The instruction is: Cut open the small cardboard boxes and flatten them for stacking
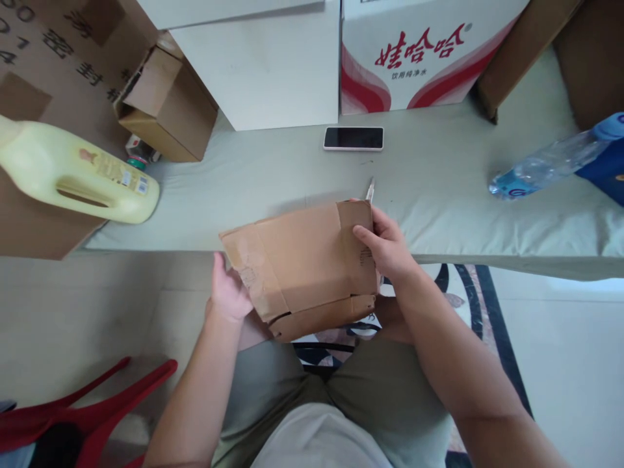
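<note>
A small brown cardboard box [302, 263] with torn tape on its left part is held over my lap, just in front of the bed's edge. My left hand [228, 294] grips its lower left corner from underneath, fingers mostly hidden behind the box. My right hand [386, 246] clasps the box's right side, thumb on the top face. A thin blade or pen tip [370, 190] sticks up from behind the right hand; I cannot tell whether the hand holds it.
A phone [353, 138] lies on the pale green bed sheet [439, 188]. Behind it stand a white box [263, 65] and a red-printed water carton [419, 52]. A yellow jug [73, 175] and open carton [163, 104] are left. A water bottle [546, 166] lies right. A red stool [88, 409] is lower left.
</note>
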`<state>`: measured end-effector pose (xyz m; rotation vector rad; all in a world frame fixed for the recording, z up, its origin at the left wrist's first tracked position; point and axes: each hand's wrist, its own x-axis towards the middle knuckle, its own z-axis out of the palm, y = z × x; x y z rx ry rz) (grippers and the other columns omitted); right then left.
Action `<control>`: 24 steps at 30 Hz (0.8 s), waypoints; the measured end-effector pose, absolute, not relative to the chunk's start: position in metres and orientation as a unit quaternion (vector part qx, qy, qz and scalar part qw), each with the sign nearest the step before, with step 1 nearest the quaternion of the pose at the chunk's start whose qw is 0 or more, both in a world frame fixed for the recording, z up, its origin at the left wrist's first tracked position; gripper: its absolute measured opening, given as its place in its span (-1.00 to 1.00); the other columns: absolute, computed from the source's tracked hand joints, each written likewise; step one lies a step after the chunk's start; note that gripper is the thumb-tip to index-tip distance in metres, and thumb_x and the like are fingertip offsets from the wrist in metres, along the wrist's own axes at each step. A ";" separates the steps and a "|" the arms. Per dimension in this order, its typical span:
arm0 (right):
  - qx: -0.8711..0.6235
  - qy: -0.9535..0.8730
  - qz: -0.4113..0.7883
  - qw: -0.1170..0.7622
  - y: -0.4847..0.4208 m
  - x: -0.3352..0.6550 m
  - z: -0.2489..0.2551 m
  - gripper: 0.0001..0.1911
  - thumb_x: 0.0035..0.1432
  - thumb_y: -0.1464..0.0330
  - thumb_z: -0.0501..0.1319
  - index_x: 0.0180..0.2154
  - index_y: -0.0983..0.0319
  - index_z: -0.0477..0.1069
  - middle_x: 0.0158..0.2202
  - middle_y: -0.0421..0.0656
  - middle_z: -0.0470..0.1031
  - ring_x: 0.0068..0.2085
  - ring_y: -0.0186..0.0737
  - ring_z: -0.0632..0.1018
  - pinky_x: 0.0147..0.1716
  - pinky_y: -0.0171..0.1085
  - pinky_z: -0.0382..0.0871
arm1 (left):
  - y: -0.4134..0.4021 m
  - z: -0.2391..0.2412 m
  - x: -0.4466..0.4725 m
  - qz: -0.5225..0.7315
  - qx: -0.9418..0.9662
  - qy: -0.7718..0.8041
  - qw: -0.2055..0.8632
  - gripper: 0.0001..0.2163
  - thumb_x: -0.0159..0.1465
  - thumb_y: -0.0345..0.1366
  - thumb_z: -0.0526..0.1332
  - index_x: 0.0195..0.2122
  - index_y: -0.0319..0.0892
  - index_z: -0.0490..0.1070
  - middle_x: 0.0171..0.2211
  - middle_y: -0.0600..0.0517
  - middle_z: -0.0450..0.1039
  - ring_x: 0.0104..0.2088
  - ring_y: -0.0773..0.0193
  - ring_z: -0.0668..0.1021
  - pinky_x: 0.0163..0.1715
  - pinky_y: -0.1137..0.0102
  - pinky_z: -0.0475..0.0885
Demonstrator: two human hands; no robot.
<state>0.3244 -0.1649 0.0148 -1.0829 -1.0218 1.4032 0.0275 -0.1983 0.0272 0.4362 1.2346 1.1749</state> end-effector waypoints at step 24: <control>-0.560 -0.321 0.507 0.571 -0.156 0.351 -0.007 -0.46 0.00 -0.14 0.43 -0.50 0.13 0.33 -0.66 -0.29 0.33 -0.64 -0.35 0.31 -0.65 -0.28 0.24 | -0.069 0.019 0.101 0.599 0.184 0.429 0.650 -0.85 0.31 -0.25 0.38 -0.12 -0.12 0.56 -0.09 -0.05 0.71 0.13 0.04 0.68 0.21 0.16 0.57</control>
